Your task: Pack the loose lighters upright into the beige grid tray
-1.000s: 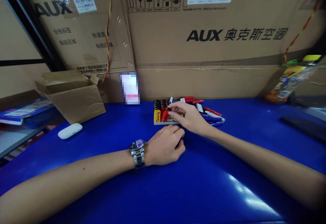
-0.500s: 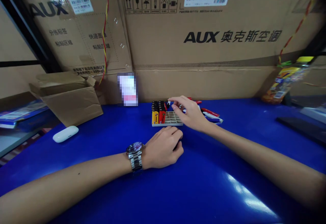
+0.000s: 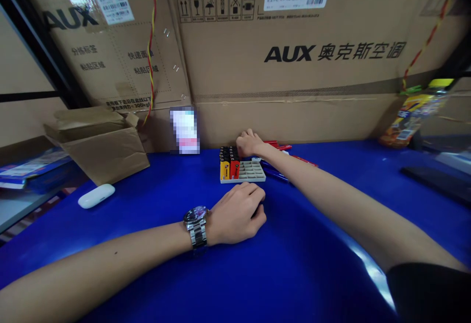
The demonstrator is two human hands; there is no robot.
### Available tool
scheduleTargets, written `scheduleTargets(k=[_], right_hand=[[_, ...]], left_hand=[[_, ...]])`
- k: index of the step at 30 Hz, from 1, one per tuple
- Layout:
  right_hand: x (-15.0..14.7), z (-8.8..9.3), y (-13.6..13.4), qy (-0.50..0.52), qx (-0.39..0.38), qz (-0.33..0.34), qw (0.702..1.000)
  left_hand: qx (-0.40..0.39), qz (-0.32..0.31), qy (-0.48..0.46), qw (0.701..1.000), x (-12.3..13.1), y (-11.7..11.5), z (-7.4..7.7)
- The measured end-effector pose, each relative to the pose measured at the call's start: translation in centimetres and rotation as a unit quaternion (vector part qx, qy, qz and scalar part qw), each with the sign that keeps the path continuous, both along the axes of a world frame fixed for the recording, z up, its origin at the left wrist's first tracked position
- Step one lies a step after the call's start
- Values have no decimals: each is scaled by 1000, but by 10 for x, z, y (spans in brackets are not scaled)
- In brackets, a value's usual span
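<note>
A white compartment tray [image 3: 252, 175] stands on the blue table. Its left columns hold upright lighters, a yellow lighter [image 3: 224, 170] and a red lighter [image 3: 234, 169] in front with several dark tops behind. My right hand [image 3: 248, 143] is at the tray's far side, by the back of the lighters. Its fingers curl downward and away from me, so whatever they grip is hidden. In front of the tray, my left hand [image 3: 237, 212] rests on the table, fingers curled in, nothing showing between them. A metal watch [image 3: 196, 222] circles that wrist.
Red pens [image 3: 283, 147] and blue pens [image 3: 274, 171] lie right of the tray, partly under my right forearm. A phone [image 3: 185, 129] leans on the big carton [image 3: 312, 83]. Leftward are an open small box [image 3: 106, 149] and a white case [image 3: 96, 196]; a bottle [image 3: 408, 119] stands right.
My right hand has moved left and away from me, from above the tray's right side to behind the lighters. The left hand has stayed in place.
</note>
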State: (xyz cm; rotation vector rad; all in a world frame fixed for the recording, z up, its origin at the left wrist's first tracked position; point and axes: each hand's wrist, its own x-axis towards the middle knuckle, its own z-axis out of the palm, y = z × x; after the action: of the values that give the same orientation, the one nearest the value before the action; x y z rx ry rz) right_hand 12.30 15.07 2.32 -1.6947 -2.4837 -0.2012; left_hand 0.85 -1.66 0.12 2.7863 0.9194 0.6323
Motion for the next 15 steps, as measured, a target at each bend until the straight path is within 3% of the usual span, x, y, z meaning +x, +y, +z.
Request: scheduleTargets(k=[4, 8, 11, 12, 15], right_hand=[[-4, -3, 3, 3, -17, 0, 1000], [3, 2, -5, 48, 22, 4, 999], [15, 3, -20, 173, 39, 22, 984], [19, 2, -27, 287, 19, 42, 957], [28, -6, -53, 587, -67, 132, 796]], left_hand=[[6, 1, 2, 1000, 0, 1, -2], [2, 4, 4, 1000, 0, 1, 0], [-4, 5, 8, 1000, -1, 0, 2], [-5, 5, 8, 1000, -1, 0, 2], [1, 3, 5, 1000, -1, 0, 1]])
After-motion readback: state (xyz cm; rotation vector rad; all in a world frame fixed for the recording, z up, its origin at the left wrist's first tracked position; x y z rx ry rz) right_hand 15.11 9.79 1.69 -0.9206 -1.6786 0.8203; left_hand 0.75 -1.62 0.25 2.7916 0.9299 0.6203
